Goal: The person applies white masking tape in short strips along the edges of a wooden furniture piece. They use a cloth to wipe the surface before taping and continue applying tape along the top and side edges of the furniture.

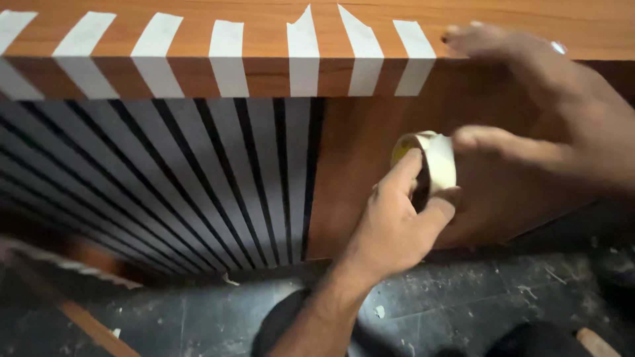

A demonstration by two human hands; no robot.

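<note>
The left hand (393, 221) grips a roll of masking tape (433, 165), thumb and fingers closed around its rim, holding it in front of the brown wooden panel (357, 165). The right hand (549, 112) is spread open, its fingertips pressing on the top edge of the wooden cabinet (264, 26) just beside the last of several tape strips (304, 56) folded over that edge. Below them, grey vertical slats (198, 172) line the front, above the dusty dark floor (463, 297).

A carpentry workshop or furniture fit-out site; a wood-laminate cabinet (370, 165) with grey slats (198, 178) held by masking-tape strips (228, 56); dark floor (463, 297) strewn with dust and scraps.
</note>
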